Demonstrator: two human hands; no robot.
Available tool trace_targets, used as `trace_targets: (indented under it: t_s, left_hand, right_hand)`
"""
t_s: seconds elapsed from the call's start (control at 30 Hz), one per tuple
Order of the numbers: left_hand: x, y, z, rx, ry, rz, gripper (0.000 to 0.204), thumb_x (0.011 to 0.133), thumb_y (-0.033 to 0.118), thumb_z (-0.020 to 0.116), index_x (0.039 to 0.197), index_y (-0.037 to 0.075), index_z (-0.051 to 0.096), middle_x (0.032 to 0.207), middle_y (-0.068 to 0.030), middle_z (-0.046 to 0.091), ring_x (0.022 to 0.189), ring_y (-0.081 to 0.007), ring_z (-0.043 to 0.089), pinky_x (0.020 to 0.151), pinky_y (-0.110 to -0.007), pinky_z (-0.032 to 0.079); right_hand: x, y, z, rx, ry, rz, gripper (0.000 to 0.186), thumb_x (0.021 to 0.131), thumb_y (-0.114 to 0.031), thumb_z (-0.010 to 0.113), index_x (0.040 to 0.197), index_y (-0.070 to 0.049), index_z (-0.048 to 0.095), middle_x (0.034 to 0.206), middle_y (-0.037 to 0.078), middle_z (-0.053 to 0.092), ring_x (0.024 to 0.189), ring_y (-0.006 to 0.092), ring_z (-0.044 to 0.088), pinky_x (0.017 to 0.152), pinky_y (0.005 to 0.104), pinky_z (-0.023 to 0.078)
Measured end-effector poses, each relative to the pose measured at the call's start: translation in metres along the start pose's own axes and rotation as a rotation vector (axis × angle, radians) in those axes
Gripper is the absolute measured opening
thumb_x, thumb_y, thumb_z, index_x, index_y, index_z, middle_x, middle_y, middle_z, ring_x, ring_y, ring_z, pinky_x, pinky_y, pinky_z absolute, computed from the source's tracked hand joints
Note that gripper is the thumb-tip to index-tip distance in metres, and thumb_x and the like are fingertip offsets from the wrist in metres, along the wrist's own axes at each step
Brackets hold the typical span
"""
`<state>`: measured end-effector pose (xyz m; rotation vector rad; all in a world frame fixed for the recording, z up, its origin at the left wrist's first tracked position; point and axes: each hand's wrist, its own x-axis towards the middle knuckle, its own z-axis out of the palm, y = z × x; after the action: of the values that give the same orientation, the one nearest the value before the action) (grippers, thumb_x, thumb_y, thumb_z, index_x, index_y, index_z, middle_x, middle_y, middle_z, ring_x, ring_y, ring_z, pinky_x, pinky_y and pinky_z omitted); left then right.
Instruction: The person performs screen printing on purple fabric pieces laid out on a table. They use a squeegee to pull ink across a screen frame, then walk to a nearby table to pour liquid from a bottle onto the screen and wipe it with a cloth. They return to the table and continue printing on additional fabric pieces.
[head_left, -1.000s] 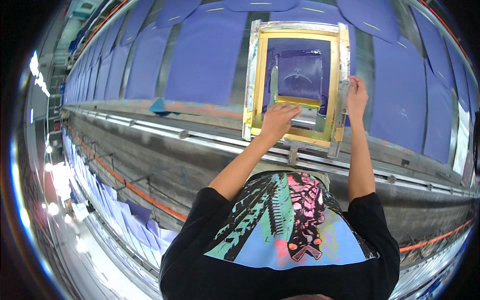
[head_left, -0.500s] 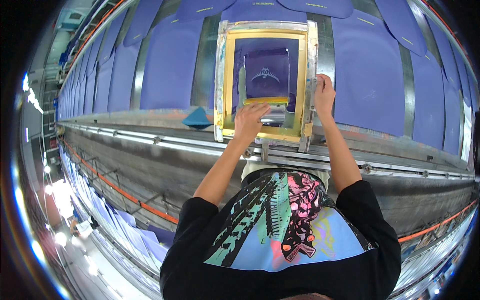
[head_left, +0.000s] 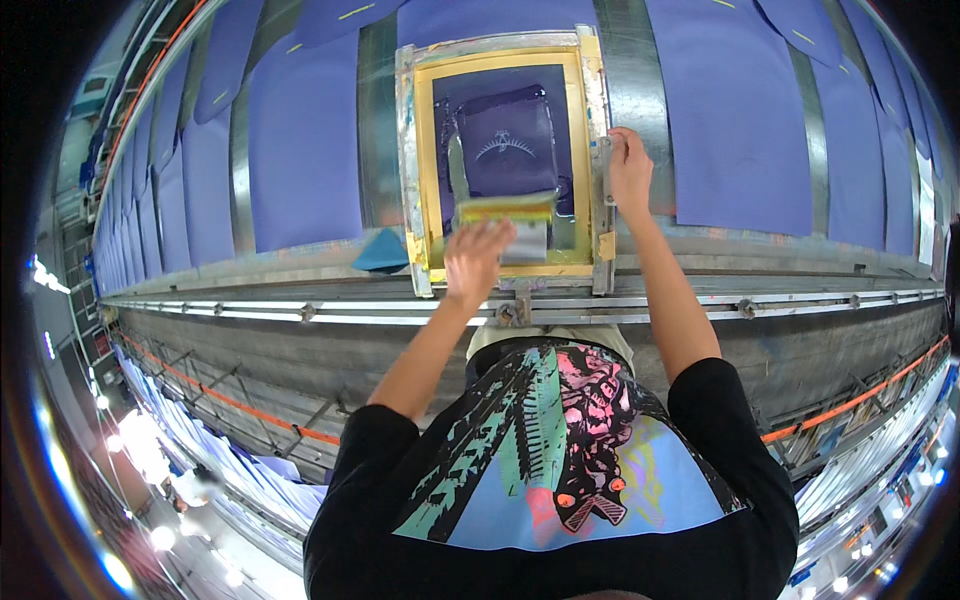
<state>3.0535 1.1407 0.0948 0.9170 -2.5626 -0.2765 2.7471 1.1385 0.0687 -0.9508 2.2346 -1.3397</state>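
A screen printing frame, edged inside with yellow tape, lies over the long table. Its dark mesh shows a small pale crown-like arc design and wet purple ink around it. My left hand is closed on a squeegee, a wide blade with a yellowish edge, at the near end of the mesh. The squeegee and hand are a little blurred. My right hand grips the frame's right side, its fingers bent over the metal edge; the thumb is partly hidden.
Purple fabric pieces lie in rows along the metal table on both sides. A folded teal cloth sits by the frame's near left corner. A metal rail with fittings runs along the near edge. Orange-railed racks stand behind me.
The view has shifted slightly. More metal shows between the frame and the right fabric piece. The squeegee stays at the near end, now tilted and blurred; both hands keep their holds.
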Motion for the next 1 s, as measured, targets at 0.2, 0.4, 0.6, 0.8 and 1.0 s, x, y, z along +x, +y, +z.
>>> trace_targets:
  t_s: [0.2,0.4,0.6,0.8,1.0]
  left_hand:
    - [0.182,-0.082,-0.018,-0.134,-0.338,-0.425,0.046,0.078,0.016,0.072,0.121,0.028,0.078,0.093,-0.0116,0.076,0.083,-0.0291,0.074,0.074,-0.039,0.058]
    - [0.166,-0.073,0.024,0.034,-0.04,-0.231,0.04,0.08,0.002,0.066,0.111,0.024,0.081,0.106,-0.0054,0.078,0.095,-0.0272,0.073,0.083,-0.04,0.058]
    - [0.062,-0.033,0.014,0.028,-0.06,-0.128,0.041,0.083,-0.002,0.064,0.109,0.025,0.081,0.122,0.0017,0.076,0.109,-0.0233,0.072,0.095,-0.044,0.055]
    - [0.178,-0.074,-0.006,-0.033,-0.411,-0.44,0.044,0.081,0.018,0.072,0.124,0.029,0.076,0.103,-0.0106,0.077,0.092,-0.0298,0.074,0.076,-0.042,0.058]
    - [0.204,-0.08,0.036,0.054,-0.159,-0.294,0.032,0.086,0.016,0.071,0.114,0.029,0.08,0.103,-0.0068,0.077,0.094,-0.0307,0.073,0.08,-0.044,0.058]
  right_hand:
    - [-0.002,-0.005,-0.001,-0.001,-0.026,0.068,0.019,0.106,-0.019,0.055,0.114,-0.008,0.068,0.076,0.022,0.064,0.069,0.0408,0.064,0.067,0.0477,0.048]
    - [-0.003,0.001,0.0,0.007,0.009,0.032,0.019,0.106,-0.019,0.055,0.115,-0.008,0.067,0.078,0.021,0.066,0.071,0.0396,0.065,0.068,0.0464,0.049]
    - [0.004,-0.002,-0.003,-0.029,-0.043,0.11,0.02,0.106,-0.018,0.055,0.115,-0.008,0.069,0.091,0.022,0.072,0.079,0.0417,0.068,0.073,0.0456,0.053]
    - [0.004,0.003,-0.003,0.008,0.048,-0.03,0.022,0.106,-0.02,0.054,0.115,-0.006,0.069,0.094,0.022,0.074,0.091,0.046,0.07,0.08,0.051,0.053]
    - [0.004,0.011,-0.007,-0.013,-0.044,0.095,0.021,0.105,-0.022,0.056,0.115,-0.01,0.069,0.09,0.02,0.072,0.082,0.0407,0.07,0.077,0.0468,0.052]
